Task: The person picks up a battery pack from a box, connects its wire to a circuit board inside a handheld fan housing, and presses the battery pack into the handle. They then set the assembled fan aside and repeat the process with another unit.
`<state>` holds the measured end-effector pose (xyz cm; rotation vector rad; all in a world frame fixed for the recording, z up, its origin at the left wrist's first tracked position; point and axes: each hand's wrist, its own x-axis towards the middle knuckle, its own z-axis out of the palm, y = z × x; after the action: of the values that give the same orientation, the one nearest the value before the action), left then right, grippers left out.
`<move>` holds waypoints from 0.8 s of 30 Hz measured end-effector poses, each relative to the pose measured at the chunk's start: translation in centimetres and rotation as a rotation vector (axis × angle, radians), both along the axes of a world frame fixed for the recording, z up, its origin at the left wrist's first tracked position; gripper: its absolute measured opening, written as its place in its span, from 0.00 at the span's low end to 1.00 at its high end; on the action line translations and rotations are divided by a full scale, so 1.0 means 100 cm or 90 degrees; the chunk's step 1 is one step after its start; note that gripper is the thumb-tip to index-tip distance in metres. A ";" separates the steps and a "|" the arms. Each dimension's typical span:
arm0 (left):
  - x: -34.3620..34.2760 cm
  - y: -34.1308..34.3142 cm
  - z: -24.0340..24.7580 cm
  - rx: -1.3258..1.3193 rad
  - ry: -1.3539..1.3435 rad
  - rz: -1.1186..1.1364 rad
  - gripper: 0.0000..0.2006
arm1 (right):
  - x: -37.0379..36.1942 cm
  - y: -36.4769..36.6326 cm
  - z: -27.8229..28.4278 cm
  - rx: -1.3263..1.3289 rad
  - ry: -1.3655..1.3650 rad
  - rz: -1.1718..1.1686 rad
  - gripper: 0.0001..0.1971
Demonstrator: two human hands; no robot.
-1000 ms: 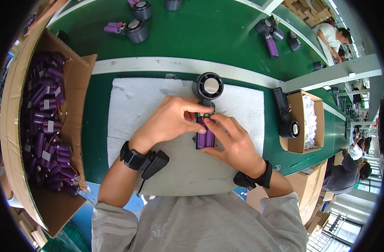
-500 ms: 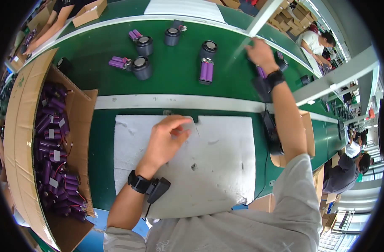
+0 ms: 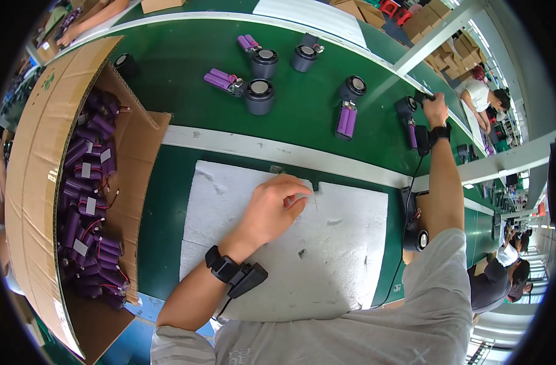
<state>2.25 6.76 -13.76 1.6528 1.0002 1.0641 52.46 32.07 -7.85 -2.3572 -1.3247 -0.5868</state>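
Observation:
My right hand [image 3: 435,111] reaches to the far right with its fingers closed on a small black part [image 3: 420,96]. Just left of it stands a dark round cylinder [image 3: 406,106] with a purple battery pack [image 3: 411,132] lying beside it. My left hand [image 3: 272,210] hovers above the white foam pad [image 3: 339,267], fingers loosely curled, thumb and index tips apart. Nothing shows between them. Several similar cylinders [image 3: 260,95], with purple battery packs [image 3: 346,120] at some of them, are spread over the green bench [image 3: 187,91]. Black wrist devices sit on both my wrists.
An open cardboard box [image 3: 38,201] of purple battery packs [image 3: 83,213] with wires stands at the left. A white rail [image 3: 247,149] crosses the bench, and a white post [image 3: 439,36] rises at the right. Another cylinder [image 3: 419,239] lies under my right forearm. People work beyond.
The view has shifted, so the bench and pad appear further right. My right hand has moved from over the cylinder to its right side and closed on the black part. My left hand keeps its curl.

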 end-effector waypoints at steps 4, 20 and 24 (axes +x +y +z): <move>-0.003 0.000 0.001 0.007 0.008 -0.007 0.10 | -0.087 -0.060 0.098 0.049 -0.097 0.077 0.25; 0.001 -0.002 -0.003 0.038 0.028 -0.044 0.08 | -0.148 -0.210 0.064 -0.813 0.249 0.471 0.17; -0.002 -0.002 -0.006 0.048 0.041 -0.027 0.08 | -0.185 -0.144 0.049 -0.583 0.121 0.514 0.22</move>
<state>2.02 6.58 -14.35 1.7713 0.9715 1.0373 33.98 17.68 -2.94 -2.0066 -2.5732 0.5893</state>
